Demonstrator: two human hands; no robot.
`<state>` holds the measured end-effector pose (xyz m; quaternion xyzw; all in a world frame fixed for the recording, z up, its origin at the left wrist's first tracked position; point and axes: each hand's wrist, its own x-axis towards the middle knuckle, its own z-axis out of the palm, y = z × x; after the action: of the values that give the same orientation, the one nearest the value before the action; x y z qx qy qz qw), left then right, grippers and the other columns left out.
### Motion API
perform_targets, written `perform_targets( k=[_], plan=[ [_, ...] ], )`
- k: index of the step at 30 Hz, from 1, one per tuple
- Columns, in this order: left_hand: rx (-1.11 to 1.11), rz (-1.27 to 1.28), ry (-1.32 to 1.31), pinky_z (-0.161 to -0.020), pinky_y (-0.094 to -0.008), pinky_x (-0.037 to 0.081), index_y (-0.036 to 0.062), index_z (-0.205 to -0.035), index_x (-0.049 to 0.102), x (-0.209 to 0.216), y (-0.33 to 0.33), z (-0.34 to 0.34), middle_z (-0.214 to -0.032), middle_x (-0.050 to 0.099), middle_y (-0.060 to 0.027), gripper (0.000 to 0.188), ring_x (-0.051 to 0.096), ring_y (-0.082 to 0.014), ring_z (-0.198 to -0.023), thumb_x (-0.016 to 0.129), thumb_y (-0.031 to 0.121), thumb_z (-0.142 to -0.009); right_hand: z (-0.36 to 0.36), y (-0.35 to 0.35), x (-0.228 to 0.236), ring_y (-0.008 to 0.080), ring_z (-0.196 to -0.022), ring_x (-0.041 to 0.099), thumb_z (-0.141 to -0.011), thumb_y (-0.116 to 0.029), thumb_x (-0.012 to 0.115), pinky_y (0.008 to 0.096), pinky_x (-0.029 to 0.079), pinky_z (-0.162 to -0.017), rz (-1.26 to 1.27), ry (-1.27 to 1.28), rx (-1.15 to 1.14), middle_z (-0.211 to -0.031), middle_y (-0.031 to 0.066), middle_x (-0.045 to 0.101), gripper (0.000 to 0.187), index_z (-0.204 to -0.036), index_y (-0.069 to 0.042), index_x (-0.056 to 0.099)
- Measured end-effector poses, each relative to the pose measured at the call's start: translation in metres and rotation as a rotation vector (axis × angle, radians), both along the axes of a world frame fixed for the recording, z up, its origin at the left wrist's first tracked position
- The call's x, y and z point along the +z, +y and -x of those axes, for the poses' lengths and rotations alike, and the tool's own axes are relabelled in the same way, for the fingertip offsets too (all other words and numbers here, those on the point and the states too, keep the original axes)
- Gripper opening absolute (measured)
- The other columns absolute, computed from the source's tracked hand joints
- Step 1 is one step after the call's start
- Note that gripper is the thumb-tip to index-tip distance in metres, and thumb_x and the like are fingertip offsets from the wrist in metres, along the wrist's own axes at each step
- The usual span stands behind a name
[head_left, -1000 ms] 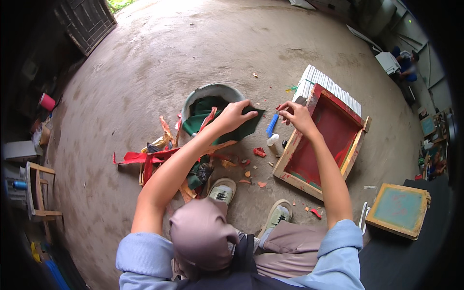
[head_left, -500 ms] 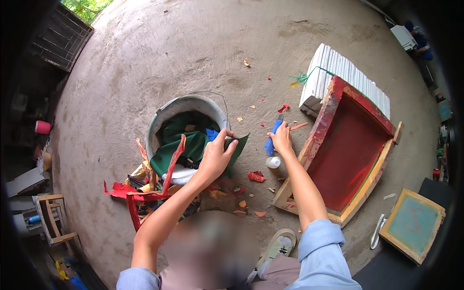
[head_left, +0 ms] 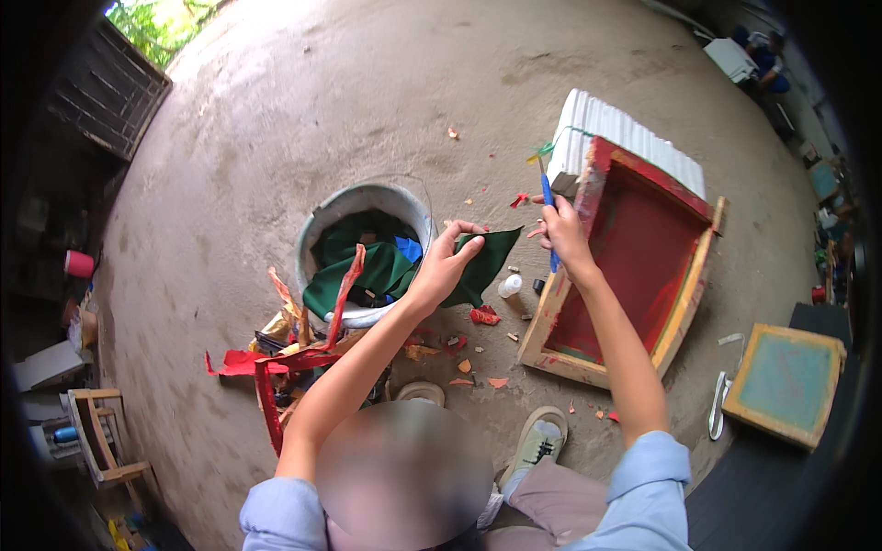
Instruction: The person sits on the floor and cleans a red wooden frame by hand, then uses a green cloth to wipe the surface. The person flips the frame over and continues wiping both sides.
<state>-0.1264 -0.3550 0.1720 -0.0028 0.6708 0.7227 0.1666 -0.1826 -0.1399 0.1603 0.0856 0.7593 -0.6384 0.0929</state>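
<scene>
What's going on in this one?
The person's left hand grips green cloth beside a bucket with more such cloth inside. The right hand holds a blue cutter, its blade clear of the cloth. Scraps lie on the floor; a red screen sits at right, next to a white stack.

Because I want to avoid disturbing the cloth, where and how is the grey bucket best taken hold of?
Probably by the far-left rim of the grey bucket, coming from its far-left side, fingers outside and thumb inside. The rim curves bare there, whereas green cloth spills over the near-left edge and the left hand holds green cloth just beyond the right edge.
</scene>
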Motion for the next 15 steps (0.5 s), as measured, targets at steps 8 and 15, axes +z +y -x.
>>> perform_targets(
  k=[8,15],
  plan=[
    [-0.200,-0.275,0.071,-0.065,-0.0200,0.049,0.0070,-0.110,0.054,0.172,0.035,-0.054,-0.088,0.063,-0.0001,0.019,0.059,-0.0047,-0.076,0.055,0.021,-0.097,-0.119,0.038,0.199,0.0014,-0.052,0.038,-0.082,-0.031,0.074,0.0186,0.030,-0.045,0.209,0.114,0.240,-0.068,-0.0068,0.046,0.032,-0.096,-0.008,0.058],
    [-0.213,0.064,0.519,-0.072,-0.0239,0.050,0.0059,-0.113,0.048,0.216,0.026,-0.107,-0.095,0.067,-0.0067,0.028,0.062,-0.0102,-0.084,0.063,0.012,-0.091,-0.191,0.023,0.253,0.0007,-0.058,0.045,-0.082,-0.018,0.075,0.0175,0.036,-0.051,0.064,0.399,0.025,-0.072,-0.0067,0.054,0.024,-0.097,-0.006,0.061]
  ],
)
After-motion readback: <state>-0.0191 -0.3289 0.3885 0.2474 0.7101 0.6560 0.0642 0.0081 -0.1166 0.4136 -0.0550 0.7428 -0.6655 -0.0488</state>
